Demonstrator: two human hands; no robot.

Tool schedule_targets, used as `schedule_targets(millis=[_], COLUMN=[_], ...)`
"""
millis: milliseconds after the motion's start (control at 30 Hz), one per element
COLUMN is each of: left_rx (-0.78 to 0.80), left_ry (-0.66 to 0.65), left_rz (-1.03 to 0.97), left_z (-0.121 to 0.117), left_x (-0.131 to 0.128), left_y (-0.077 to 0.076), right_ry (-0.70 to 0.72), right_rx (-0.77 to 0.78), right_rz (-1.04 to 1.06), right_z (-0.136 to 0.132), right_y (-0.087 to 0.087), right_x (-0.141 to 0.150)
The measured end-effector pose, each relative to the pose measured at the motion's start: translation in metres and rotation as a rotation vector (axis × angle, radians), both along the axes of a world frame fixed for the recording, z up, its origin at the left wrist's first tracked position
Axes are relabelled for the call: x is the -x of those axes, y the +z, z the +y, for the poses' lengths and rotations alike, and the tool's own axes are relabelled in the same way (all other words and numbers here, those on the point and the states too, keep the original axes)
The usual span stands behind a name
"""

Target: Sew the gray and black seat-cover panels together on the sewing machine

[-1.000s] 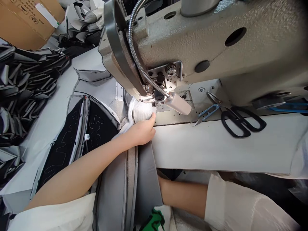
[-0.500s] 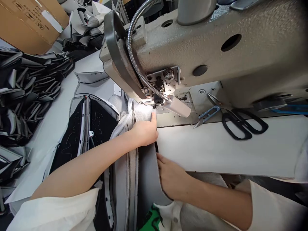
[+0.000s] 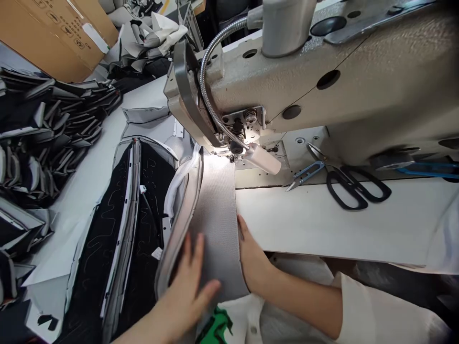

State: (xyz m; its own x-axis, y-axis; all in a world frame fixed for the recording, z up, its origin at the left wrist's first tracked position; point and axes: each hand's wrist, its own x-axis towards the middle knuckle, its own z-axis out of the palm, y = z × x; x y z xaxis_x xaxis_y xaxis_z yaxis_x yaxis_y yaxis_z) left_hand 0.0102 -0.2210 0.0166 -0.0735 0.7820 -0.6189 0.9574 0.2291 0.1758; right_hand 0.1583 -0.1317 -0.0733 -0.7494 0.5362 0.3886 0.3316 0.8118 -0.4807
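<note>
A grey fabric panel (image 3: 219, 205) runs from under the sewing machine's presser foot (image 3: 233, 148) down toward my body. My left hand (image 3: 184, 282) lies over the panel's left side near its lower end, fingers spread and somewhat blurred. At the panel's right edge is my right hand (image 3: 254, 260), gripping it with some fingers hidden underneath. Left of the panel, the joined seat-cover piece continues with a grey seam, a white strip (image 3: 179, 179) and black sections (image 3: 96, 243). A small lamp (image 3: 263, 158) lights the needle area.
Black-handled scissors (image 3: 353, 186) and blue thread snips (image 3: 306, 174) lie right of the needle on the machine bed and white table (image 3: 287, 224). Stacked black and grey pieces (image 3: 46, 129) fill the left side. A cardboard box (image 3: 60, 38) stands behind them.
My left hand has moved from beside the presser foot down toward my body, and its fingers have spread. More of the panel shows, lying flatter. My right hand stays at the right edge.
</note>
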Motion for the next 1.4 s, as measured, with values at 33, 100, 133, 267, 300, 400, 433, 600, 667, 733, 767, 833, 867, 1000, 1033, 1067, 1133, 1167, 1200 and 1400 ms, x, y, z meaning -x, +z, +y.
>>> schedule_targets(millis=[33, 100, 133, 267, 300, 400, 433, 600, 667, 733, 767, 833, 867, 1000, 1033, 1067, 1133, 1167, 1200, 1400], left_rx=[-0.111, -0.301, -0.371, -0.480, -0.466, -0.311, -0.243, -0.084, -0.086, -0.103, -0.114, -0.134, -0.140, -0.155, -0.160, -0.168, -0.187, -0.200, -0.216, -0.301], left_ry=[0.047, 0.054, 0.032, -0.019, -0.024, -0.082, -0.101, -0.161, -0.179, -0.147, -0.120, -0.075, -0.064, -0.048, -0.038, -0.027, -0.005, 0.004, 0.011, 0.046], left_rz=[0.148, 0.398, 0.481, 0.527, 0.465, 0.167, 0.114, 0.130, 0.072, -0.051, -0.124, -0.242, -0.272, -0.277, -0.277, -0.280, -0.294, -0.300, -0.305, -0.323], left_z=[-0.007, -0.007, -0.003, 0.030, 0.040, 0.071, 0.080, 0.114, 0.119, 0.121, 0.122, 0.123, 0.124, 0.136, 0.141, 0.145, 0.155, 0.160, 0.164, 0.192], left_x=[0.016, 0.044, 0.056, 0.062, 0.053, 0.016, 0.004, -0.018, -0.014, -0.009, -0.006, -0.004, -0.004, -0.008, -0.009, -0.010, -0.011, -0.011, -0.012, -0.016], left_y=[-0.009, -0.022, -0.025, -0.015, -0.009, 0.006, 0.010, 0.011, 0.008, 0.003, 0.000, -0.005, -0.008, -0.013, -0.014, -0.014, -0.015, -0.015, -0.015, -0.021], right_ry=[0.019, 0.048, 0.049, 0.019, 0.018, 0.026, 0.029, 0.055, 0.045, 0.006, -0.008, -0.018, -0.019, -0.019, -0.014, -0.008, -0.005, -0.007, -0.009, 0.000], right_rx=[-0.043, -0.150, -0.193, -0.245, -0.249, -0.261, -0.264, -0.305, -0.315, -0.326, -0.335, -0.354, -0.356, -0.328, -0.323, -0.318, -0.306, -0.298, -0.292, -0.291], right_rz=[-0.032, -0.110, -0.138, -0.163, -0.173, -0.241, -0.273, -0.266, -0.190, -0.119, -0.092, -0.058, -0.054, -0.067, -0.066, -0.061, -0.040, -0.029, -0.017, 0.043], right_z=[-0.001, 0.000, 0.001, 0.001, -0.001, -0.009, -0.012, -0.013, -0.012, -0.014, -0.015, -0.019, -0.020, -0.018, -0.016, -0.014, -0.008, -0.005, -0.002, 0.015], right_y=[0.005, 0.015, 0.019, 0.024, 0.023, 0.019, 0.018, 0.023, 0.024, 0.023, 0.021, 0.018, 0.016, 0.013, 0.014, 0.014, 0.015, 0.015, 0.015, 0.011], right_x=[0.000, -0.004, -0.005, -0.008, -0.007, -0.005, -0.005, -0.011, -0.012, -0.011, -0.010, -0.008, -0.008, -0.011, -0.012, -0.014, -0.017, -0.019, -0.020, -0.024])
